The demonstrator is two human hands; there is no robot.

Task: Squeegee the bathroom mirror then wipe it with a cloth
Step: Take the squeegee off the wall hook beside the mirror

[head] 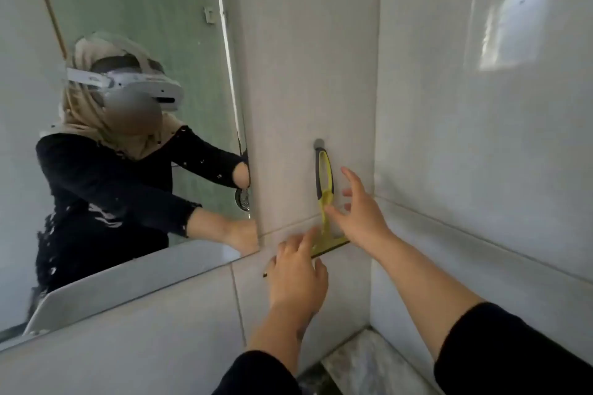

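Tiled wall (305, 58) fills the middle of the view, meeting a second tiled wall (481, 138) at an inside corner on the right. Left of it hangs the mirror (144, 26), its right edge running down just beside the wall strip where the tool hangs; no cloth shows anywhere.

On that strip, between the mirror's edge and the corner, the squeegee (324, 199) hangs from a small hook (319, 144). Its long axis is upright: dark looped handle at the top on the hook, yellow neck below, blade crosswise at the bottom, near the lower corner of the mirror.

Both hands are empty, with fingers spread. The right hand (359, 212) is the nearer one to the neck: it reaches in from the right and below, its fingers (349, 175) level with the handle and just beside it, the thumb at the yellow neck; whether it touches I cannot tell. The left hand (298, 276) is lower, fingers pointing up at the blade's left end.

The squeegee judged not yet taken, the move needs a lift upward off the hook. Room is tight rightward at the corner, freer toward the mirror.
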